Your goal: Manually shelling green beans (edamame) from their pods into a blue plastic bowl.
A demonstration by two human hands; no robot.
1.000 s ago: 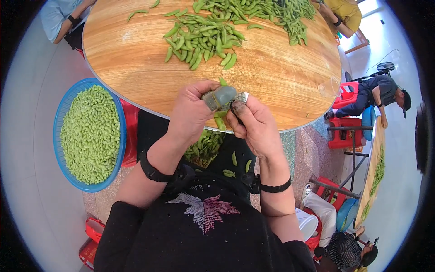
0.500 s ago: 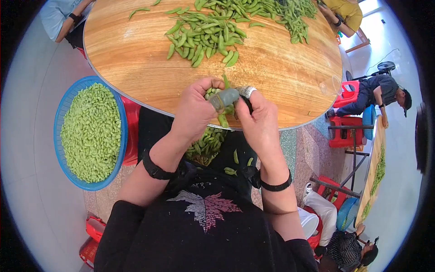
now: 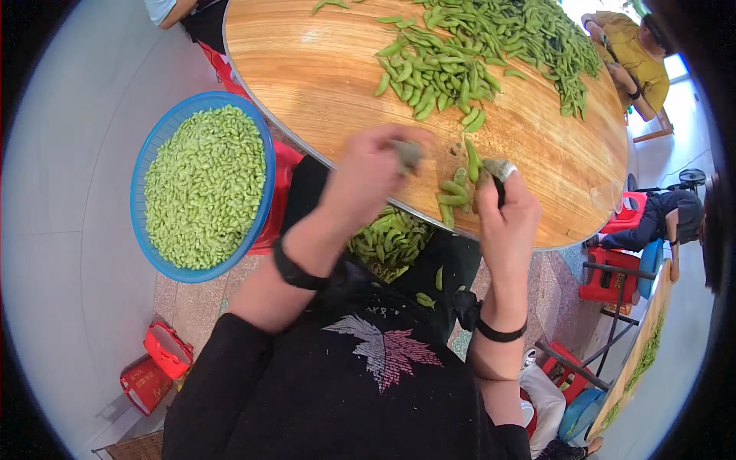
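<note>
My left hand [image 3: 372, 176] is over the near table edge, its fingers curled and smeared by motion. A grey cover [image 3: 406, 156] sits on one of its digits. Whatever lies inside that hand is hidden. My right hand [image 3: 512, 205] rests at the near edge with thumb and forefinger closed on the lower end of a green soybean pod [image 3: 472, 159]. A pale knitted cover [image 3: 500, 169] wraps a fingertip, with something black below it. Several loose pods [image 3: 455, 193] lie just left of those fingers. Farther back spreads a heap of soybean pods [image 3: 441, 73] on the wooden table [image 3: 307, 77].
A blue basket [image 3: 140, 230] full of shelled green beans [image 3: 203, 188] stands at left by a red stool [image 3: 285, 172]. Below the table edge are more pods or husks [image 3: 391, 238]. Co-workers sit around; one in a yellow shirt [image 3: 650, 69] is at the far right.
My left hand has parted from the right and moved left, its fingers now blurred. My right hand stays near the pods at the edge. The whole view has swung left.
</note>
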